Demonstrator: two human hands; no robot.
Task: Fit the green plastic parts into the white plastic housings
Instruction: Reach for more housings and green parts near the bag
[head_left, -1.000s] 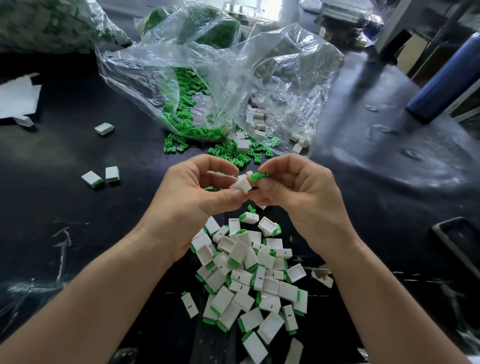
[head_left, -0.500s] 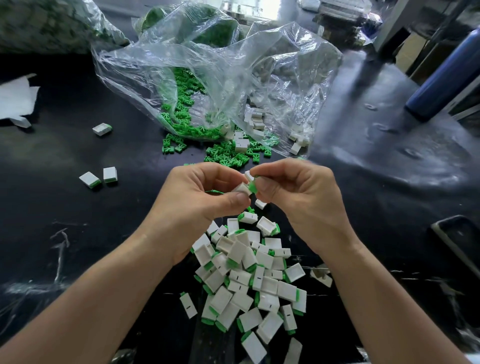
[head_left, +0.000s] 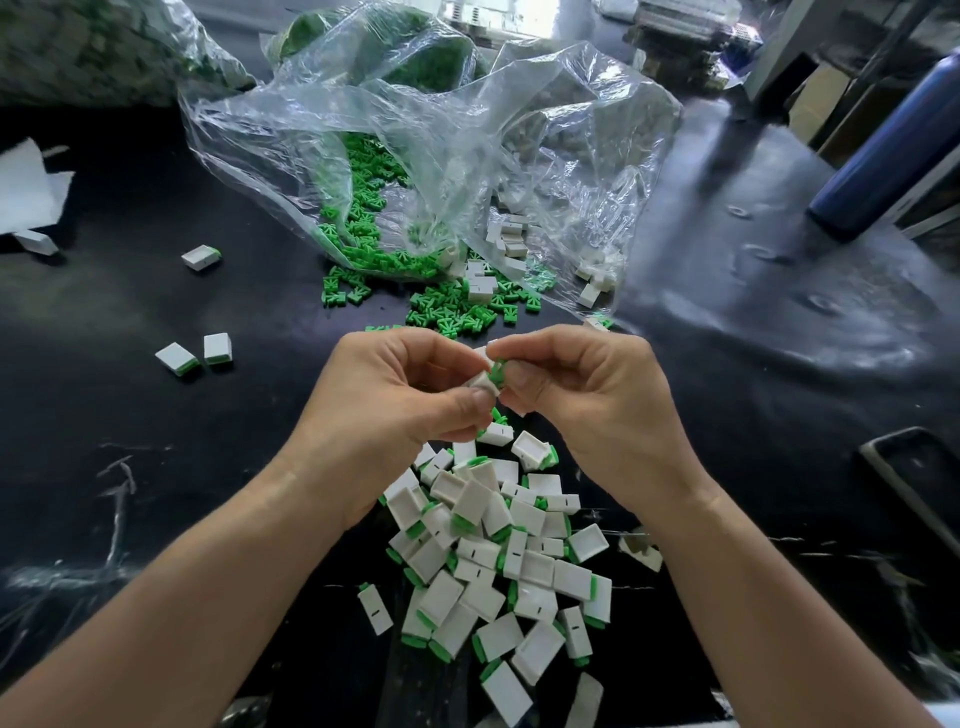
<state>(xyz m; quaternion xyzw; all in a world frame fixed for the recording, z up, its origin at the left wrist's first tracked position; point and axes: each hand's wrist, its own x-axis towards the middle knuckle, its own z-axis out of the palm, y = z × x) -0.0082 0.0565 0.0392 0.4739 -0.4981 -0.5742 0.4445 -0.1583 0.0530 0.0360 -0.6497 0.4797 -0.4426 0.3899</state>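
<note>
A black table (head_left: 753, 364) carries the work. At its far side lies a clear bag (head_left: 467, 130), its mouth spilling loose greens (head_left: 452, 312) and a few white shells toward the person. Nearer, under the wrists, is a pile (head_left: 498, 561) of finished pieces, white with a green edge showing.

Above the pile both hands meet. The left hand (head_left: 395, 405) pinches a white housing (head_left: 480, 382) between thumb and curled fingers. The right hand (head_left: 587, 395) pinches a green part (head_left: 498, 370) at its fingertips, touching the housing's end.

The step in hand looks like the insertion itself: the part is at the housing's mouth, not visibly seated. The next move likely calls for a straight push along the housing's length until the green sits flush, and after that a drop onto the pile.

The housing's long axis seems to run roughly left to right, tilted a little up toward the right hand, with its open end facing that hand. The green part points into that opening; how deep it sits is hidden by the fingers.
</note>
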